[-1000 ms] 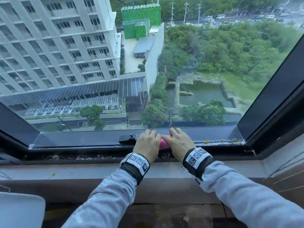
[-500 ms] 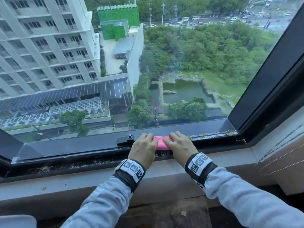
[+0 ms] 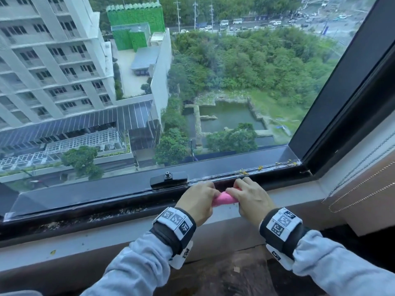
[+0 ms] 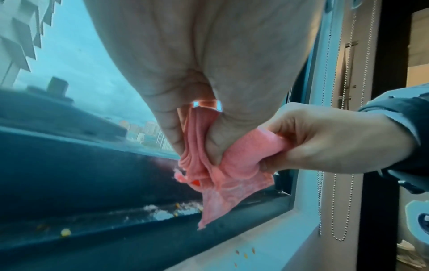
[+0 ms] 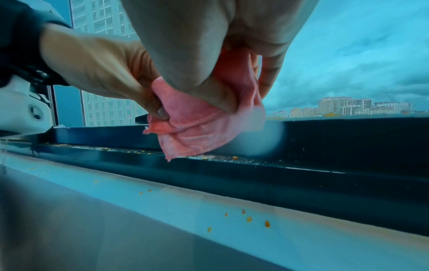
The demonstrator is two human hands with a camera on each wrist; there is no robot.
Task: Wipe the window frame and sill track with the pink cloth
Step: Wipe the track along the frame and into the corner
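The pink cloth (image 3: 224, 198) is bunched between both hands just above the dark sill track (image 3: 128, 210). My left hand (image 3: 197, 200) grips its left end and my right hand (image 3: 248, 195) pinches its right end. In the left wrist view the pink cloth (image 4: 223, 165) hangs in folds with one corner pointing down at the track (image 4: 116, 220). The right wrist view shows the pink cloth (image 5: 199, 128) lifted clear of the track (image 5: 232, 159), which holds yellow and white crumbs. The black window frame (image 3: 352, 103) rises on the right.
A black window latch (image 3: 168, 178) sits on the lower frame just left of my hands. Yellow debris (image 3: 259, 167) lies along the frame towards the right corner. A pale inner sill (image 3: 85, 244) runs below the track, and a blind with bead chains (image 3: 363, 182) hangs at right.
Both hands have pulled back from the frame's top edge and lifted the cloth off the track. The cloth now shows bunched between them, nearer to me.
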